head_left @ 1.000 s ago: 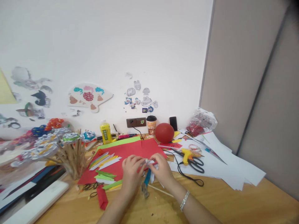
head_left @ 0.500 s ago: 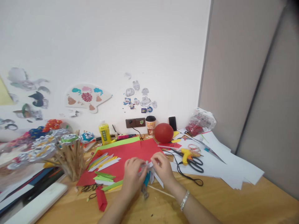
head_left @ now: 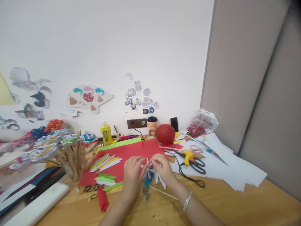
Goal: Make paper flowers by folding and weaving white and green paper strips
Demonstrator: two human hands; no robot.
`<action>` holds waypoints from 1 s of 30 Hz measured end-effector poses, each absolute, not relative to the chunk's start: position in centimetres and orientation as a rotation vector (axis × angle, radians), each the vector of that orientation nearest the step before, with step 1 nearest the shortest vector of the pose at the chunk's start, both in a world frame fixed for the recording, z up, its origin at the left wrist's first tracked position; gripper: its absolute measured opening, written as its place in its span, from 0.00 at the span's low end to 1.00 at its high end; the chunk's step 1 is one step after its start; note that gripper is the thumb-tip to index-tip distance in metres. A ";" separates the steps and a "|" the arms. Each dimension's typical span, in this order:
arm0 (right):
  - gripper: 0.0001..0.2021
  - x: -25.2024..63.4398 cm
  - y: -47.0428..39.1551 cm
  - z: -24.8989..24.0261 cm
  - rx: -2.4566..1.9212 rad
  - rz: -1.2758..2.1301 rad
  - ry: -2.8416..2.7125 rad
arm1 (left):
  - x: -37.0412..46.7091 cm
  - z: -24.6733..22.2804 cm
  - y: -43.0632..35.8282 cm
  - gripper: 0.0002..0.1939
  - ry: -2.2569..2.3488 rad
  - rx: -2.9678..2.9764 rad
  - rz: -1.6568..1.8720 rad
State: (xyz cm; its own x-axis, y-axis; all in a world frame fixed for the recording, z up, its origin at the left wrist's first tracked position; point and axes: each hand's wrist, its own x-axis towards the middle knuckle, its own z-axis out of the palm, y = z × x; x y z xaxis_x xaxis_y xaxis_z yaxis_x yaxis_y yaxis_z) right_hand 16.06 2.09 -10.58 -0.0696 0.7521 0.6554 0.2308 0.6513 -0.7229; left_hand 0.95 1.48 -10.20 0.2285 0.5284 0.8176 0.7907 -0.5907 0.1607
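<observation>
White folded paper strips [head_left: 150, 172] spread out between my two hands, above the near edge of the red sheet [head_left: 117, 175]. My left hand [head_left: 134, 172] has its fingers bent round the left side of the paper, with thumb and fingertips at it. On the right side, my right hand [head_left: 162, 166] pinches the paper between thumb and fingers. A blue strip [head_left: 148, 181] with a greyish end hangs or lies just below the paper. Beside it a thin stick [head_left: 163, 192] rests on the wooden table [head_left: 169, 212].
Paper strips [head_left: 105, 161] lie left of my hands, near a red folded piece [head_left: 102, 199]. Rolled sticks [head_left: 74, 160] stand further left. Behind are a yellow bottle [head_left: 106, 133], a cup [head_left: 152, 127] and a red balloon [head_left: 165, 133]. Scissors [head_left: 198, 165] lie on white paper [head_left: 246, 166] at right.
My hands have moved slightly apart, and more of the white paper strips shows between them. Both hands still hold the paper.
</observation>
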 end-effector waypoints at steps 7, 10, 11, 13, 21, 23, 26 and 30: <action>0.07 15.7 1.9 -10.9 -0.913 0.375 -1.743 | 1.3 -10.0 0.6 0.09 -1.017 -2.312 -1.153; 0.08 15.6 1.9 -11.1 -0.949 0.300 -1.782 | 1.1 -10.1 0.9 0.09 -0.970 -2.331 -1.027; 0.08 15.6 1.9 -11.2 -0.961 0.279 -1.793 | 1.1 -10.1 1.0 0.10 -0.962 -2.336 -0.991; 0.08 15.4 1.9 -11.4 -0.983 0.250 -1.816 | 1.1 -10.2 1.1 0.10 -0.952 -2.351 -0.938; 0.08 14.9 2.1 -12.2 -1.042 0.205 -1.865 | 1.3 -10.9 1.4 0.12 -1.030 -2.372 -1.054; 0.08 15.0 2.1 -12.1 -1.034 0.185 -1.882 | 1.1 -11.1 1.8 0.11 -1.099 -2.369 -1.135; 0.08 15.2 2.0 -12.0 -1.021 0.186 -1.885 | 0.6 -11.2 2.5 0.08 -1.325 -2.306 -1.310; 0.09 15.3 1.8 -12.0 -1.034 0.212 -1.863 | 0.2 -11.1 2.7 0.12 -1.611 -2.238 -1.304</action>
